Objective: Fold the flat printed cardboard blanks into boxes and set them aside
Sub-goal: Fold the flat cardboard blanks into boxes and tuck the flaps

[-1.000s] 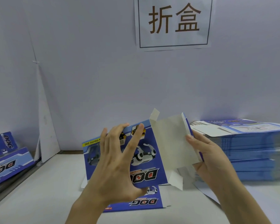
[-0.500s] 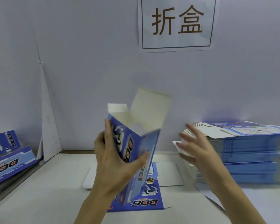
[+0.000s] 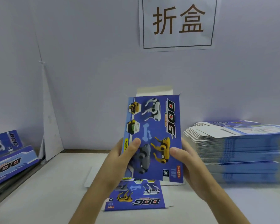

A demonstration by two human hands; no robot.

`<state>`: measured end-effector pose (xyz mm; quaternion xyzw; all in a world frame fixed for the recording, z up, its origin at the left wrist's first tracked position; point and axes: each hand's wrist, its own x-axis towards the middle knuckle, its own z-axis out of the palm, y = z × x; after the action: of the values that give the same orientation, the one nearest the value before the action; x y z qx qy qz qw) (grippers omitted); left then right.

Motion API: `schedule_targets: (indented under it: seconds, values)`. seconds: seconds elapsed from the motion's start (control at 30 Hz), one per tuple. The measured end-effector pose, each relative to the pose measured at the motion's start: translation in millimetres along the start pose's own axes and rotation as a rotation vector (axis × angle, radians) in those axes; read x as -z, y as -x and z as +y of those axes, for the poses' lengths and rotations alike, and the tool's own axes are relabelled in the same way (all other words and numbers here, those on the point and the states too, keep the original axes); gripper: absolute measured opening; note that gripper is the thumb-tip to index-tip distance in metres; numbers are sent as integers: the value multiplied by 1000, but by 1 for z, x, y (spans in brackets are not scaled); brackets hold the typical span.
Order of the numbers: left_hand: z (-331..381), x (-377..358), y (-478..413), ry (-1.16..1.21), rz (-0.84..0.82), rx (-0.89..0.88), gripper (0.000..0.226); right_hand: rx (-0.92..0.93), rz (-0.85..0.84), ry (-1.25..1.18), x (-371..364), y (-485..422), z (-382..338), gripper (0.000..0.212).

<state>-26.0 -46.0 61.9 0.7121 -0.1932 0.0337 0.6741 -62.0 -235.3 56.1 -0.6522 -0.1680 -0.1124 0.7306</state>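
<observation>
A blue printed "DOG" box [image 3: 153, 126] stands upright in the air in front of me, its big printed face turned to the camera and a white top flap sticking up behind it. My left hand [image 3: 120, 160] grips its lower left edge with the thumb on the front face. My right hand [image 3: 187, 165] grips the lower right edge, thumb on the front too. Under the hands a flat blank [image 3: 136, 196] lies printed side up on the table. At the right sits a tall stack of flat blanks [image 3: 242, 152].
Folded boxes [image 3: 8, 159] lie at the left edge of the white table [image 3: 47, 191]. A grey wall with a paper sign [image 3: 178, 23] closes the back. A white card panel [image 3: 50, 123] leans in the left corner.
The box was turned from edge-on to show its large printed face. My right hand, which had been free beside it, came back and took hold of its right edge.
</observation>
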Motion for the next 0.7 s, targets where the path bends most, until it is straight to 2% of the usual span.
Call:
schedule_targets:
  seconds: [0.07,0.13,0.2,0.23,0.3,0.37,0.43,0.57,0.7]
  values:
    - [-3,-2,0,27,-14,25,60,-25,-8,-21,1,0,-1,96]
    - [-4,-4,0,43,30,-17,48,-36,14,-4,1,-1,0,100]
    - [-6,-4,-1,80,87,-61,37,-65,30,2,0,-2,1,95]
    - [-5,-4,-1,92,95,-76,34,-71,37,-4,-1,-2,2,85]
    - [-4,-4,-1,80,67,-90,40,-59,40,-26,1,-3,5,61]
    - [-6,-3,-1,56,19,-97,52,-45,24,-20,1,-3,4,50]
    - [-8,-2,-1,57,26,-96,59,-40,17,1,1,-2,2,51]
    - [-7,-5,-1,92,114,-119,44,-44,31,8,2,-2,2,56]
    - [-6,-5,0,156,172,-131,51,-15,-20,45,0,-1,-2,65]
